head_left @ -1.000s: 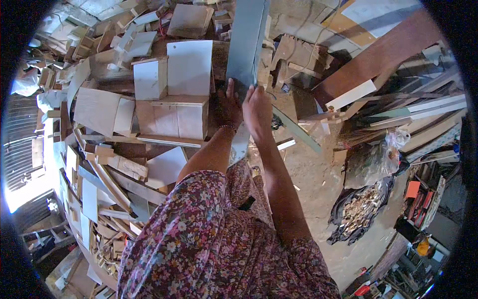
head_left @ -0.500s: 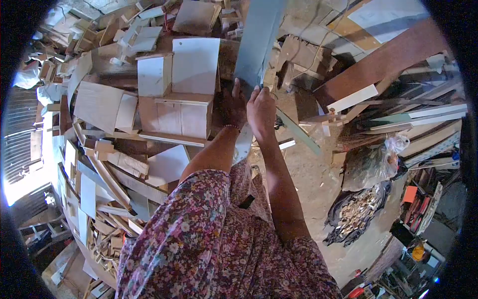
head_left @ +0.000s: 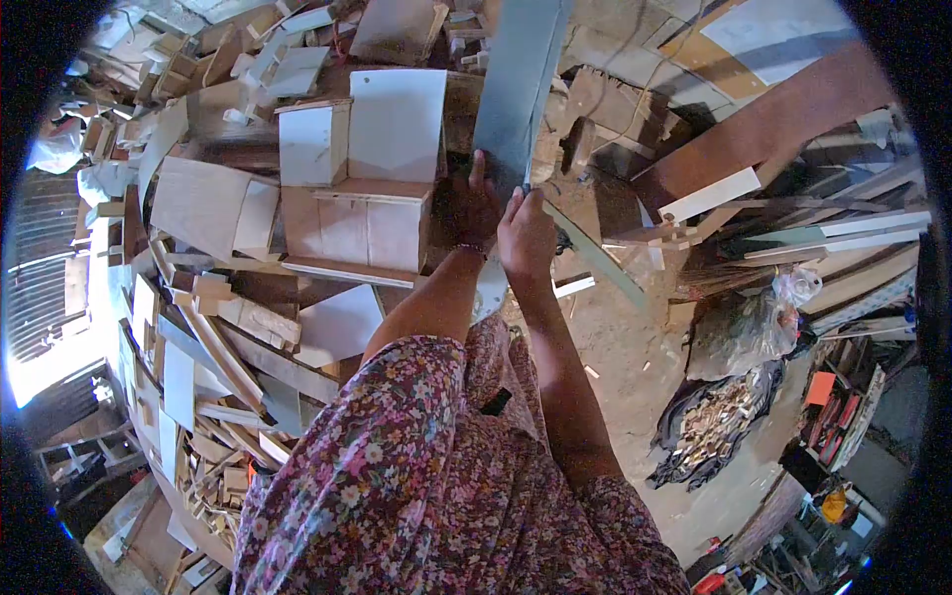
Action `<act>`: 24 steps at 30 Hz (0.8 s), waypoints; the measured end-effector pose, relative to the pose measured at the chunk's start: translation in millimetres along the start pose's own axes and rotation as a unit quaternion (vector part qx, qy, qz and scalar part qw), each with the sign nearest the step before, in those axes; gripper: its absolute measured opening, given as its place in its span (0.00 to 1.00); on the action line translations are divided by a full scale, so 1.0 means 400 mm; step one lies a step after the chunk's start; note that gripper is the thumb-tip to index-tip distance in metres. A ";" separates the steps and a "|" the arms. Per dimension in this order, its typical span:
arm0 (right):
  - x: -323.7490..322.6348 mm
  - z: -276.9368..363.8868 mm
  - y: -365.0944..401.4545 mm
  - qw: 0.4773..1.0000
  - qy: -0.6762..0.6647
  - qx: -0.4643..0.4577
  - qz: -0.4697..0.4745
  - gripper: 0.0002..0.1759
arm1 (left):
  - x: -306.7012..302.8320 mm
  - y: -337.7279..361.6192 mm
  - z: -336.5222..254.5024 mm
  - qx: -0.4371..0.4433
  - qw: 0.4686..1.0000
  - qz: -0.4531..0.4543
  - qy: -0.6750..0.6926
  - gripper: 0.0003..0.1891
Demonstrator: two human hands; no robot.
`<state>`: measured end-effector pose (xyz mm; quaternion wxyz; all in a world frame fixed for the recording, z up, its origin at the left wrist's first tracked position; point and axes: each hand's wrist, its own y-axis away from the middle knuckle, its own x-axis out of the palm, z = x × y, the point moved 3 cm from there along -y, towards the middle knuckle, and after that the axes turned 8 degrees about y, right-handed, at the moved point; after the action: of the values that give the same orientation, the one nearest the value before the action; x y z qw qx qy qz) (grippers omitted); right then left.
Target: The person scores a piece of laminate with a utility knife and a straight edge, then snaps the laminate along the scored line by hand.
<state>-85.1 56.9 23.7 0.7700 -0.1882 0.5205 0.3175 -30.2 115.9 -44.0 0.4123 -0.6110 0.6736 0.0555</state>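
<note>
A long blue-grey board [head_left: 516,89] runs away from me at the top centre, its near end between my hands. My left hand [head_left: 476,208], partly in shadow, is at the board's left edge with one finger stretched up along it; the other fingers look curled at the edge. At the board's near right corner my right hand [head_left: 526,238] is closed, thumb up, around something small and thin that I cannot make out. Just left of my hands stands a wooden piece with white panels and a step-like shelf [head_left: 372,188].
Stacked offcuts and panels [head_left: 198,208] crowd the left side. To the right lie a brown plank [head_left: 773,129], a narrow green strip [head_left: 605,258], a clear plastic bag [head_left: 793,286] and a dark cloth heaped with wood chips [head_left: 714,426]. Scraps dot the dirt floor [head_left: 635,377].
The whole scene has shifted slightly to the right in view. My right hand sits a little lower against the board's corner; my left hand stays at its edge.
</note>
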 end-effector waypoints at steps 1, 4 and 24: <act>-0.005 -0.005 -0.008 1.000 0.001 0.002 -0.005 0.16 | -0.027 -0.017 -0.024 0.004 1.000 0.000 0.005 0.22; -0.018 0.000 -0.045 1.000 -0.005 -0.020 -0.015 0.16 | -0.041 -0.030 -0.027 -0.002 0.997 0.063 -0.054 0.22; -0.025 0.029 -0.103 1.000 0.002 -0.006 -0.002 0.16 | 0.044 0.011 0.032 -0.039 0.994 -0.002 0.100 0.24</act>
<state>-51.6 31.3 35.7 0.7683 -0.1942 0.5200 0.3187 -26.5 110.6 -65.2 0.3185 -0.6303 0.7077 0.0193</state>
